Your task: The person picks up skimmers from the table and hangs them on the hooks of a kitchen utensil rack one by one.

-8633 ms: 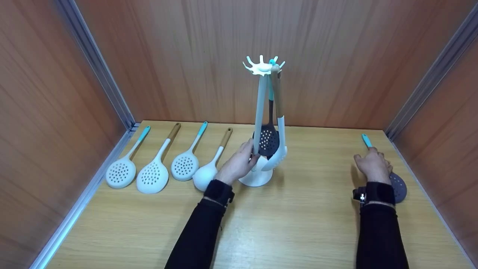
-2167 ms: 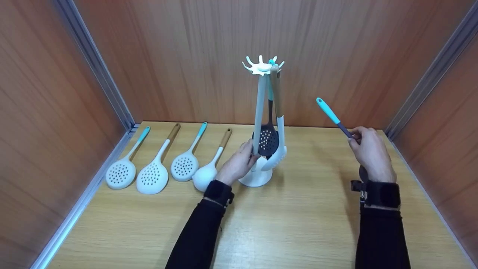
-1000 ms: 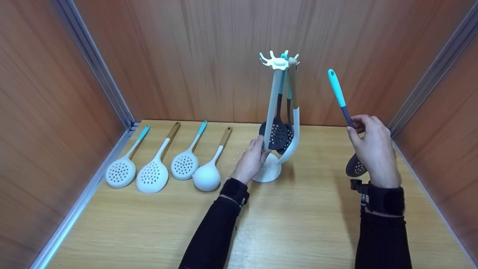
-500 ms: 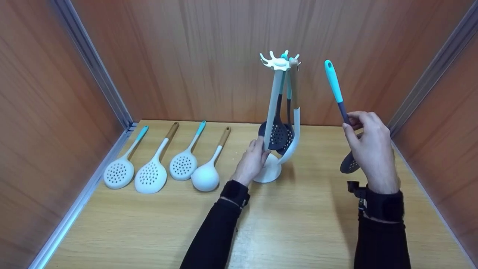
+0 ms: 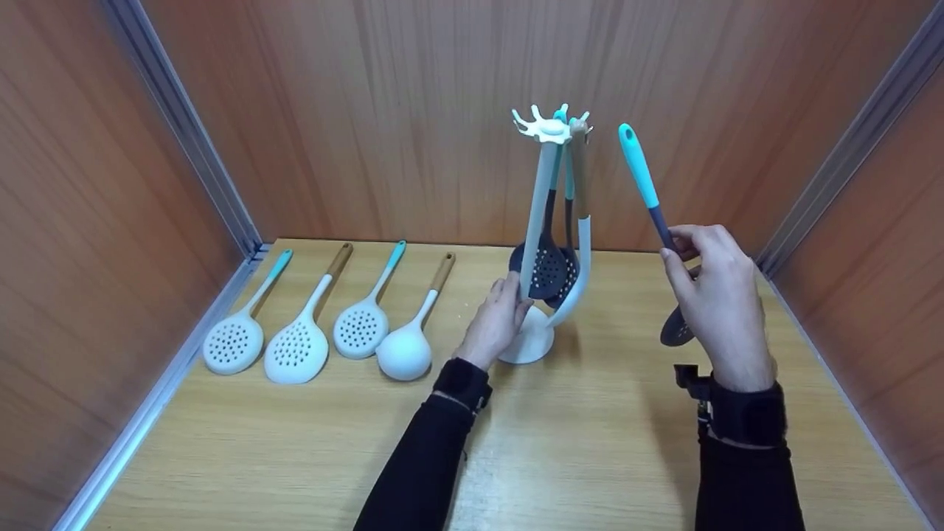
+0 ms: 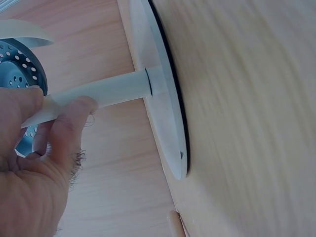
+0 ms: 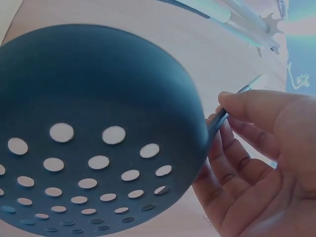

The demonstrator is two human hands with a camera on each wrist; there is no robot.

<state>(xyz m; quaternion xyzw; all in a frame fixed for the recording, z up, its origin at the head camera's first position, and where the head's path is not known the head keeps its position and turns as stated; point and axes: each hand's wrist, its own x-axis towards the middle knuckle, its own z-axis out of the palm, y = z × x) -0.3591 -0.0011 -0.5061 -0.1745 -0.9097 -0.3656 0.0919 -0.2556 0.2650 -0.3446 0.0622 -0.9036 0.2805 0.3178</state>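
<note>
My left hand [image 5: 493, 321] grips the post of a white utensil stand [image 5: 538, 214] low down, above its round base [image 6: 158, 98]. From its pronged top hang two dark skimmers [image 5: 548, 269] with turquoise handles and a white utensil [image 5: 584, 254] with a wooden handle, its head seen edge-on. To the right of the stand, my right hand [image 5: 715, 295] pinches another dark skimmer [image 5: 639, 166] by its thin neck, thumb against fingers. The turquoise handle points up and leans left. Its perforated head [image 7: 98, 89] fills much of the right wrist view and is partly hidden behind the hand in the head view.
At the left of the table lie a white skimmer [image 5: 233, 344] with a turquoise handle, a wooden-handled white slotted turner [image 5: 297, 348], another turquoise-handled white skimmer [image 5: 361, 328] and a white ladle [image 5: 405, 352]. Wood panels enclose the back and sides.
My right hand has picked the dark skimmer up from the table, tilted its handle upward and moved it left, nearer the stand. The stand has shifted right and turned in my left hand.
</note>
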